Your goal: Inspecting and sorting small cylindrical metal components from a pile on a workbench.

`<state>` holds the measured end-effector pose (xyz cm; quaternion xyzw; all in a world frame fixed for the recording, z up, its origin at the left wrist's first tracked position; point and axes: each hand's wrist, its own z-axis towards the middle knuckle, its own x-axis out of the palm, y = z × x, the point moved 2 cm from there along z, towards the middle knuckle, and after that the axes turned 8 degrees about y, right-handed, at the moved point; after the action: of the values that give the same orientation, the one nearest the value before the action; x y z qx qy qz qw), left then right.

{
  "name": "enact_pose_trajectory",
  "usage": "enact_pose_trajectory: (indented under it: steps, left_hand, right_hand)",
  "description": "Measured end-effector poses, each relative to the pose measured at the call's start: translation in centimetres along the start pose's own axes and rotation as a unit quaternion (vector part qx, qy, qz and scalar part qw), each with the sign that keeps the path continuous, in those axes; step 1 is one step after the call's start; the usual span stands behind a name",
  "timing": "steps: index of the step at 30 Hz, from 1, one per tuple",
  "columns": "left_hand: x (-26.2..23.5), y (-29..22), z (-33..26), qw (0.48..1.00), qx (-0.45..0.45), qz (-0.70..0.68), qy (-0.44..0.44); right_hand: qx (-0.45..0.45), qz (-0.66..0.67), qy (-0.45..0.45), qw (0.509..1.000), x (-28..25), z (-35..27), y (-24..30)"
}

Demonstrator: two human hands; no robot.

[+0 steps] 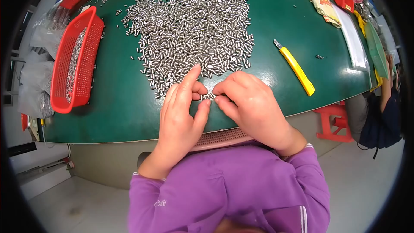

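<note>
A large heap of small, shiny metal cylindrical pieces spreads over the green table. Close to the near edge, a short row of these metal pieces sits between my hands. My left hand has its index finger stretched toward the heap, while its thumb and bent fingers close on the row from the left. My right hand meets the row's right end with thumb and index finger pinched together. The fingertips partly hide the row.
A red perforated basket with metal pieces stands at the left. To the right lies a yellow utility knife, blade out. A pink basket sits below the near edge. A red stool and another person are at the right.
</note>
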<state>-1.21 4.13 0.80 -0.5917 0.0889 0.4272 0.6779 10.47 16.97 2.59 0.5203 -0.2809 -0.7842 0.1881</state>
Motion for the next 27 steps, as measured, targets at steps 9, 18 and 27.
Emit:
enact_pose_trajectory:
  steps: [9,18,27]
  left_hand:
    - [0.19,-0.10,0.23,1.000,-0.012,-0.004,-0.011]
    - [0.18,0.03,0.15,1.000,-0.009,-0.003,-0.014]
    - [-0.21,-0.10,-0.11,1.000,-0.026,-0.013,-0.009]
  right_hand:
    - [-0.024,0.011,0.003,1.000,0.16,0.24,-0.31]
    - [-0.010,-0.017,-0.003,1.000,0.32,0.53,-0.01]
    - [-0.009,0.034,0.010,0.999,0.12,0.41,-0.45]
